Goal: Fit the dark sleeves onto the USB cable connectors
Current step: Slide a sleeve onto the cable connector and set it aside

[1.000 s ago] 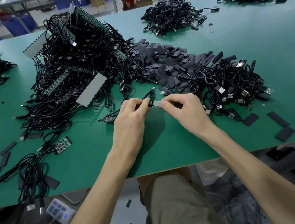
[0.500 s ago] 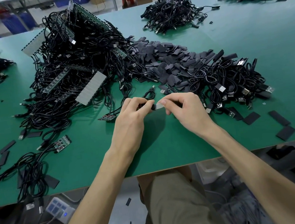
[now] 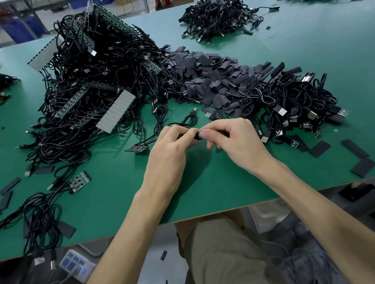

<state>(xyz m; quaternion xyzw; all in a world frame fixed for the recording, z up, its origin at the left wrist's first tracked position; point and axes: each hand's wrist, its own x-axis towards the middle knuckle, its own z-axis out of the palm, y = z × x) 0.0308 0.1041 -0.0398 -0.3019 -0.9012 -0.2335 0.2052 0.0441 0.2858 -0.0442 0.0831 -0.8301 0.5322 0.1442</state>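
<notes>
Head camera: a worker at a green counter (image 3: 210, 186) brings both hands together above its near edge. The left hand (image 3: 169, 153) pinches the end of a USB cable (image 3: 179, 124), whose thin lead runs off to a small circuit board (image 3: 136, 148). The right hand (image 3: 235, 141) pinches a dark sleeve (image 3: 196, 136), seen as a short black strip between the two thumbs. The connector itself is hidden under the fingertips, so how far the sleeve is on cannot be told. A heap of loose sleeves (image 3: 211, 73) lies well beyond, against a large tangle of cables (image 3: 95, 82). The likely risk is a skewed push: the soft sleeve could buckle at the connector's edge or slip from the pinch.
</notes>
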